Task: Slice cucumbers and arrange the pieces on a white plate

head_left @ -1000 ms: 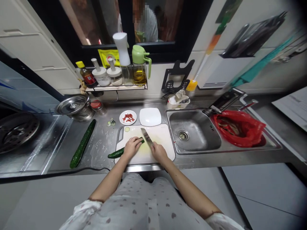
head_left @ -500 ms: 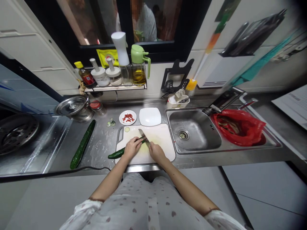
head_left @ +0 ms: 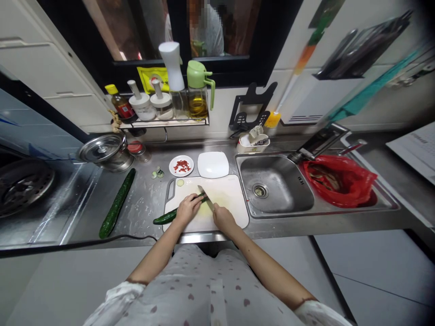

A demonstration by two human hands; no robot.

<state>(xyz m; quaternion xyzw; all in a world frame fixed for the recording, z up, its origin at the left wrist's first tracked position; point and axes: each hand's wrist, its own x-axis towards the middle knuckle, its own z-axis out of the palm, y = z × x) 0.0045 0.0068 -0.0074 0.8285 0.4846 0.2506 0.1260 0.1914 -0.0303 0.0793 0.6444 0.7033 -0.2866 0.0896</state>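
Observation:
On the white cutting board (head_left: 224,221), my left hand (head_left: 187,209) is closed over a green cucumber (head_left: 165,218) that lies slantwise, its lower left end past the board's edge. Wrapped round a knife handle is my right hand (head_left: 224,218). The knife (head_left: 206,197) points up and left, its blade at the cucumber's upper right end, close to my left fingertips. Whether the edge is in the flesh is too small to tell. One round cucumber slice (head_left: 180,183) rests near the board's top left corner. A second, whole cucumber (head_left: 117,203) lies on the counter to the left.
Behind the board stand a small plate of chopped red pieces (head_left: 181,166) and a white plate (head_left: 213,164). Cucumber scraps (head_left: 157,172) lie left of them. A sink (head_left: 278,181) and a red plastic bag (head_left: 340,181) are right; a lidded pot (head_left: 105,151) stands left.
The knife and my right hand have shifted very slightly right. My left hand and the cucumber stay almost in place.

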